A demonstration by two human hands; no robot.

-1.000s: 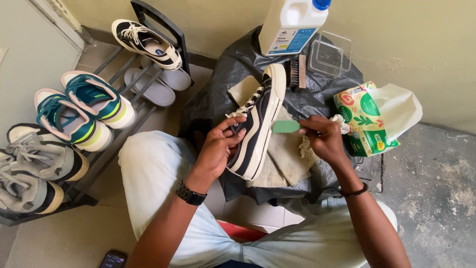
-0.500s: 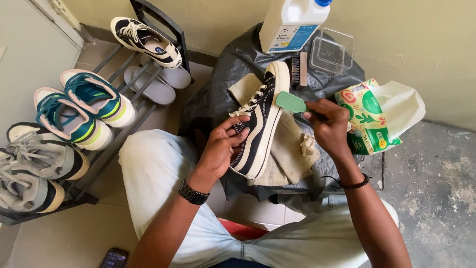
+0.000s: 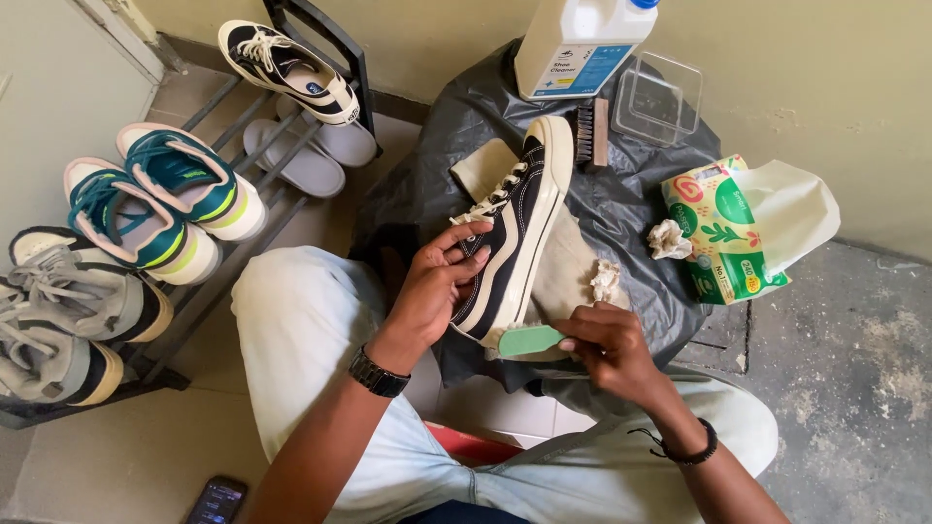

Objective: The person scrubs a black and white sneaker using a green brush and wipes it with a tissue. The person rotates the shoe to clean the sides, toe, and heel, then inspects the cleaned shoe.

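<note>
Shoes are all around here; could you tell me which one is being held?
The black high-top with white laces, in the left hand; the others sit on the rack.

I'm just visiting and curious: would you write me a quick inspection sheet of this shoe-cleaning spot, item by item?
Surface: grey plastic sheet spread as the work area, cream cloth on it.
Job's things: black high-top sneaker with cream sole, tilted on its side; small green brush at its heel end.
Clutter: white cleaner jug, wooden bristle brush, clear plastic container, green wipes pack, crumpled wipes.
Grips: left hand holds the sneaker; right hand holds the green brush.
Cables: nothing seen.
Surroundings: metal shoe rack with several sneakers and slippers, phone on the floor, plain wall behind.
</note>
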